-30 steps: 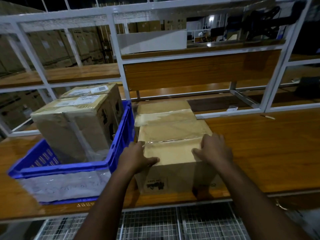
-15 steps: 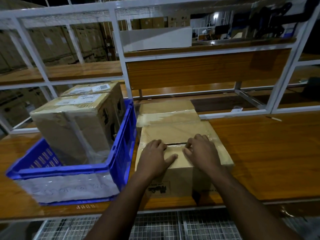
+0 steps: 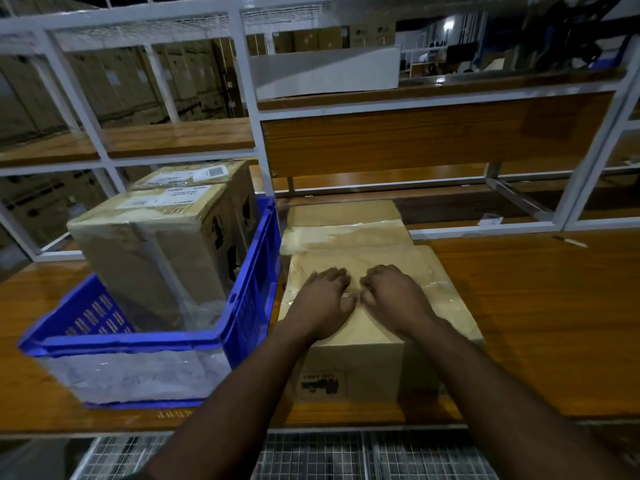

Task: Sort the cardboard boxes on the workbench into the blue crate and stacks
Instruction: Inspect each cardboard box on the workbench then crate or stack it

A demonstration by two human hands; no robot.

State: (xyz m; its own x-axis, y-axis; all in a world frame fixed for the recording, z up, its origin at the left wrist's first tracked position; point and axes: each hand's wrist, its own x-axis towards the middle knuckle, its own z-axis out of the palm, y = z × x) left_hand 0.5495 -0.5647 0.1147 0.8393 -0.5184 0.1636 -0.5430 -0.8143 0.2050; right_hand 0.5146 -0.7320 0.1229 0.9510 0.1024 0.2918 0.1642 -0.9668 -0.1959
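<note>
A taped cardboard box (image 3: pixel 360 365) stands near the front edge of the wooden workbench (image 3: pixel 540 313). My left hand (image 3: pixel 322 299) and my right hand (image 3: pixel 393 296) lie side by side on its top, fingers bent over the tape seam, clasping nothing. A second box (image 3: pixel 346 225) sits directly behind it, touching. To the left is the blue crate (image 3: pixel 251 299), its right wall against these boxes. Inside the crate stand two labelled boxes, one in front (image 3: pixel 149 261) and one behind it (image 3: pixel 194 174).
A white metal frame (image 3: pixel 249 98) with wooden shelves rises behind the bench. A long white box (image 3: pixel 325 72) lies on the upper shelf. Bare bench top stretches to the right of the boxes. Wire mesh (image 3: pixel 311 455) shows below the front edge.
Both hands slid from the near corners of the box top toward its middle and now sit close together. The boxes and crate have not shifted.
</note>
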